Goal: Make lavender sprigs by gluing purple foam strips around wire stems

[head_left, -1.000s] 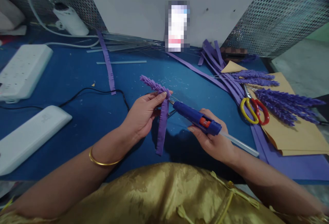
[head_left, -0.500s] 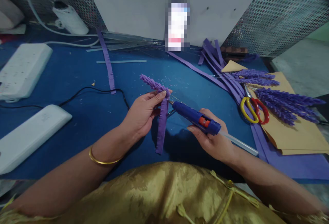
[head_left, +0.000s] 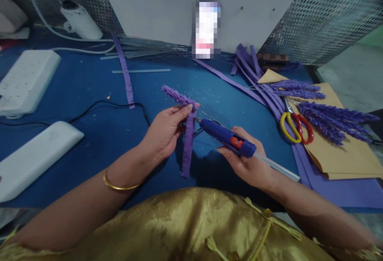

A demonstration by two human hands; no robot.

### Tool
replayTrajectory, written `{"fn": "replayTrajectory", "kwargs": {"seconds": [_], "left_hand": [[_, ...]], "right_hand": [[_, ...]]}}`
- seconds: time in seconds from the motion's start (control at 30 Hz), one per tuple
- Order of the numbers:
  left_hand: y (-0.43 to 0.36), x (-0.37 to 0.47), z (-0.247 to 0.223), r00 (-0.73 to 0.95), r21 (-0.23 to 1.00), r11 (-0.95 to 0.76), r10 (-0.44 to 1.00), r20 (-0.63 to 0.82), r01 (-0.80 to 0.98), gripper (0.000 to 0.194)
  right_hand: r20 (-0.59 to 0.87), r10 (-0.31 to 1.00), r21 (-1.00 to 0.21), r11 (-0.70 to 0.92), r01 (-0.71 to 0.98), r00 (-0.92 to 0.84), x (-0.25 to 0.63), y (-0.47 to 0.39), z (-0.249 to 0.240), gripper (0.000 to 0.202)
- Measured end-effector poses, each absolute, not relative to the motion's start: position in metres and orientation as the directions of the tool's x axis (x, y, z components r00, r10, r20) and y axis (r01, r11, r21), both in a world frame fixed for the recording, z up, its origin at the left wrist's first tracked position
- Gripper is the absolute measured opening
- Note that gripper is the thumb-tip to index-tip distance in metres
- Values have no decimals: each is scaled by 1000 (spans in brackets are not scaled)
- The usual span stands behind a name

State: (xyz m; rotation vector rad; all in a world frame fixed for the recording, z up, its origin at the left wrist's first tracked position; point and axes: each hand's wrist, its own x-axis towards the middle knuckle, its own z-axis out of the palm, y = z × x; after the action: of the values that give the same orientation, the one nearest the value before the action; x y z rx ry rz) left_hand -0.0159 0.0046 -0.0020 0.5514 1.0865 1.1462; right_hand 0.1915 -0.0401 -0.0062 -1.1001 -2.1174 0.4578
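Note:
Between the thumb and fingers of my left hand (head_left: 167, 129) is a purple paper lavender flower (head_left: 176, 96), its tip pointing up and left. A fringed purple strip (head_left: 188, 149) hangs down from its base. A thin wire stem runs from the flower toward the right. My right hand (head_left: 248, 157) is wrapped round a blue glue gun (head_left: 224, 135) with a clear glue stick (head_left: 279, 166) out of its back end. The gun's nozzle is at the upper part of the hanging strip, just below my left thumb; whether it touches is hard to tell.
Scissors (head_left: 296, 127), finished lavender stems (head_left: 332, 119), brown paper (head_left: 344, 165) and purple strips (head_left: 248, 73) lie at the right. Another fringed strip (head_left: 125, 75) is at the back left. White power strips (head_left: 32, 75) and a black cord (head_left: 104, 102) are left. A phone (head_left: 206, 29) leans at the back.
The glue gun's nozzle has shifted very slightly left against the hanging strip. Both hands keep their holds, and the other things stay in place.

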Motion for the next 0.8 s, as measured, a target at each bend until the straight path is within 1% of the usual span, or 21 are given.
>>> {"fn": "replayTrajectory", "kwargs": {"seconds": [0.4,0.67,0.8], "left_hand": [[5,-19,-4,31,822,357,923,-384,-443,31],[5,-18,-2,25,825,346,926,-375,-447,30],[6,-18,-2,26,821,347,926,-377,-453,31]], "right_hand": [[414,810,-574,587,571,-416,192,-42,-7,21],[437,791,-552,611,567,-428,193,-43,-8,22],[410,802,-573,597,561,-434,193,-43,-8,22]]}}
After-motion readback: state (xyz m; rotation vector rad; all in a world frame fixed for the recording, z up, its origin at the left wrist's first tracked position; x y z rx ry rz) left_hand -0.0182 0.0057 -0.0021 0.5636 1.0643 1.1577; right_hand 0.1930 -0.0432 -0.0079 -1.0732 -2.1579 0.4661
